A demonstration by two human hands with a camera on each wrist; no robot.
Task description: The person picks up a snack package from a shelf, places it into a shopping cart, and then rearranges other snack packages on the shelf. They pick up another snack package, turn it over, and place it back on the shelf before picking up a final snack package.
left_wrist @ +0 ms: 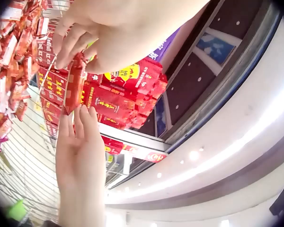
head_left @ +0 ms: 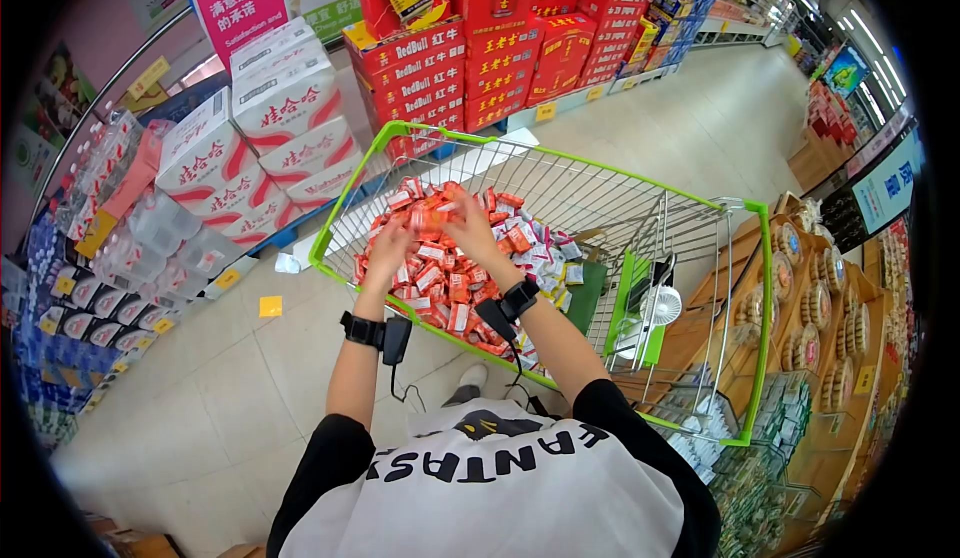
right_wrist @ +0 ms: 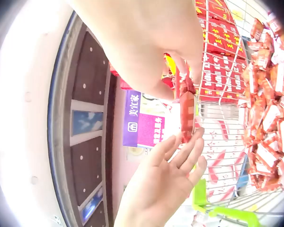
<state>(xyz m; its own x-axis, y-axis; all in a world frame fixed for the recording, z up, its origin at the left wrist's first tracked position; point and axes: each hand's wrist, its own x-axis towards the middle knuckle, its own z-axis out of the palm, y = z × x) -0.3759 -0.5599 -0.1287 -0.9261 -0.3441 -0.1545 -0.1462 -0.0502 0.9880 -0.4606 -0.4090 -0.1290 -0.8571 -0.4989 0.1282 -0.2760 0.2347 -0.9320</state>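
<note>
A small red-orange wrapped snack packet (head_left: pixel 428 220) is held up over a shopping cart (head_left: pixel 520 139) with a green rim. My left hand (head_left: pixel 392 246) pinches one end of the packet. At its other end are the fingers of my right hand (head_left: pixel 470 228), gripping it. Seen from the left wrist, the packet (left_wrist: pixel 75 84) stretches between both hands' fingertips. In the right wrist view it hangs between the right hand (right_wrist: pixel 151 52) above and the left hand (right_wrist: pixel 163 182) below. A heap of similar red packets (head_left: pixel 430 278) lies in the cart under the hands.
White-and-purple packets (head_left: pixel 545 258) lie beside the red heap. A small white fan (head_left: pixel 662 306) is at the cart's handle end. Stacked white cartons (head_left: pixel 290 108) and red drink boxes (head_left: pixel 415 68) stand beyond the cart. Wooden shelves with round tubs (head_left: pixel 805 343) are on the right.
</note>
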